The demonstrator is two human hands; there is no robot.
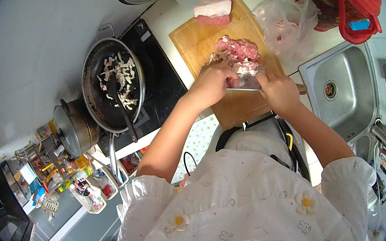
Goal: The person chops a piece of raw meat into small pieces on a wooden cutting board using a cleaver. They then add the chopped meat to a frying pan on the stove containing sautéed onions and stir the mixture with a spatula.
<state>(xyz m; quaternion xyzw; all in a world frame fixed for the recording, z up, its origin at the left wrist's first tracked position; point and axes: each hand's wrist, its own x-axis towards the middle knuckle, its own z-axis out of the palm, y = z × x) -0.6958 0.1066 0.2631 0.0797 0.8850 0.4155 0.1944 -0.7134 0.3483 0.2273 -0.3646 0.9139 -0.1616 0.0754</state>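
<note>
My right hand [280, 92] grips a cleaver where its wooden handle [301, 89] meets the blade. The broad metal blade [248, 83] is tilted against the near side of a pile of chopped pink and white meat [239, 49]. At the blade's left end is my left hand [216, 79], its fingers curled against the blade and the meat's edge; what they hold, if anything, is hidden. Under both lies a wooden cutting board [241, 107]. A thick block of fatty meat [214, 10] rests at the board's far left corner.
On the black cooktop [163, 79] at left, a frying pan [88, 65] holds pale meat pieces and a dark spatula [123, 112]. Beside it stands a lidded pot [73, 129]. A clear plastic bag [284, 22] lies right of the board, near a steel sink [349, 87].
</note>
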